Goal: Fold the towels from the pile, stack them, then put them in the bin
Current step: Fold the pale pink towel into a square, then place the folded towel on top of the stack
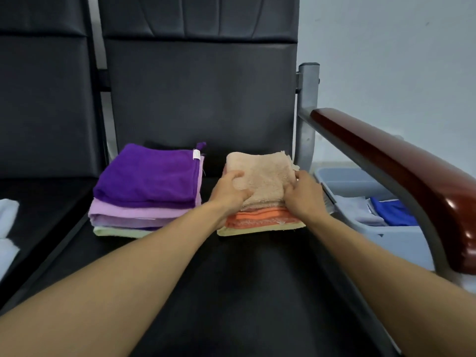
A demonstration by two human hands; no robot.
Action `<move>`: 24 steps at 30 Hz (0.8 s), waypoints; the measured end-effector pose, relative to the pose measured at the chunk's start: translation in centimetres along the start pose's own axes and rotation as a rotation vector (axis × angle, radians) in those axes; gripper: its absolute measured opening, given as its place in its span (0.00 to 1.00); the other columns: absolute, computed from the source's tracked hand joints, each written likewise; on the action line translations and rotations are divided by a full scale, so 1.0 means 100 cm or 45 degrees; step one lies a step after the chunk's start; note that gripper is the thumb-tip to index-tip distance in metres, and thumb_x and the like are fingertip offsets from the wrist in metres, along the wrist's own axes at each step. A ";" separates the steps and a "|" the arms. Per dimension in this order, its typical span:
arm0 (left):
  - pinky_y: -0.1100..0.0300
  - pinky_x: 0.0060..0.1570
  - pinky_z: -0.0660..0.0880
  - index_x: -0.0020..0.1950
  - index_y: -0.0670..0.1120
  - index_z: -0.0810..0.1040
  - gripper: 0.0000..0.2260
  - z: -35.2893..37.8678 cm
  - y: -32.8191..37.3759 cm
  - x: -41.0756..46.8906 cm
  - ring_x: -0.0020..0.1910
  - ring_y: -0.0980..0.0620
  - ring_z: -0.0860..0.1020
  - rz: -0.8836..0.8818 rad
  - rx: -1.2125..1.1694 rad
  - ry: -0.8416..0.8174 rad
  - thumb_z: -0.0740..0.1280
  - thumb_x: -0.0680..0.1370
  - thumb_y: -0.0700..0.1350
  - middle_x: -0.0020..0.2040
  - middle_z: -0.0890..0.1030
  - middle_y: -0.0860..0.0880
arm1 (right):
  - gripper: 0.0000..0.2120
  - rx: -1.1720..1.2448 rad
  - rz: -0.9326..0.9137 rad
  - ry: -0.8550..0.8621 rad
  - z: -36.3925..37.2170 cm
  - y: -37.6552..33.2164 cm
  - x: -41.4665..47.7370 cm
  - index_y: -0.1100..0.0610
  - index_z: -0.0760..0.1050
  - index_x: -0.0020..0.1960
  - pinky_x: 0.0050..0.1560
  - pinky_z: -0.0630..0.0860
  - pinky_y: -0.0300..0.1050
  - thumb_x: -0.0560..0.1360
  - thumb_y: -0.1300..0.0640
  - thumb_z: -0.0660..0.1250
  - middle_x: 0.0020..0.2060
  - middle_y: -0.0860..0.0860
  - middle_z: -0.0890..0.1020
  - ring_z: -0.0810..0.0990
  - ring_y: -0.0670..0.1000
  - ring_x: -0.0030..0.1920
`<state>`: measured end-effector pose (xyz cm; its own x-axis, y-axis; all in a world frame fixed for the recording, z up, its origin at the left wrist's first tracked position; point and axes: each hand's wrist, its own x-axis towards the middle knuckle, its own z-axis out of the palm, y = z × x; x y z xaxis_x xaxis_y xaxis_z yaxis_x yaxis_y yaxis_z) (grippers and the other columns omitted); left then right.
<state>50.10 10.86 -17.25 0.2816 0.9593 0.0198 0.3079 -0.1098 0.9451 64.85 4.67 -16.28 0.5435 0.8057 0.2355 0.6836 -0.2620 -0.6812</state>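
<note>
Two stacks of folded towels lie on the black chair seat [231,279]. The left stack has a dark purple towel [149,173] on top, lilac ones below and a pale yellow one at the bottom. The right stack has a beige towel [265,173] on top, an orange towel [257,217] under it and a pale yellow one beneath. My left hand [230,194] grips the beige towel's near left edge, thumb on top. My right hand [302,191] grips its near right edge. A grey bin [401,238] stands to the right of the chair, holding a blue and a grey towel.
A dark red wooden armrest [401,166] on a grey metal frame runs between the seat and the bin. White cloth [7,228] lies on the neighbouring seat at the far left. The chair's backrest rises behind the stacks.
</note>
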 end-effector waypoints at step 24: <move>0.55 0.47 0.75 0.60 0.50 0.73 0.13 -0.297 -0.052 -0.203 0.45 0.51 0.81 -0.024 0.446 0.294 0.61 0.78 0.37 0.44 0.82 0.52 | 0.15 -0.052 -1.035 -0.614 0.067 -0.192 -0.179 0.60 0.74 0.46 0.49 0.73 0.54 0.83 0.51 0.55 0.44 0.54 0.81 0.78 0.55 0.46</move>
<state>15.80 -0.29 -12.82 0.0743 0.9907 0.1136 0.6128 -0.1352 0.7786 38.71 -1.12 -12.06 -0.3611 0.8798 0.3091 0.7855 0.4656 -0.4076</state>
